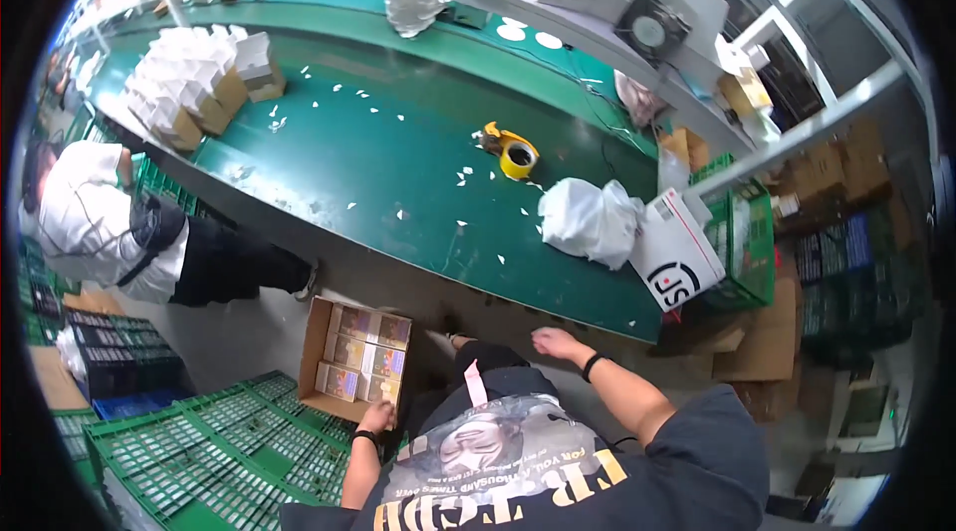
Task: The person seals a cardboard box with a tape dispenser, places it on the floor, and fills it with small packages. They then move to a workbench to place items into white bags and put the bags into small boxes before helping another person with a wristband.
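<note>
An open cardboard box [315,352] holds several small printed boxes [351,350] in rows. It sits to my left, beside green plastic crates. My left hand [376,417] is closed at the near wall of this box, close to its right corner; the fingertips are partly hidden. Away from the box, my right hand [560,343] hangs by the near edge of the green-topped table [398,182]. Its fingers are loosely curled, and I see nothing in them.
On the table are a yellow tape dispenser [516,158], paper scraps, a white plastic bag [590,220] and a group of open cartons [194,88]. A white box [677,250] stands at its right end. Green crates [229,451] fill the lower left. Another person [110,222] stands at left.
</note>
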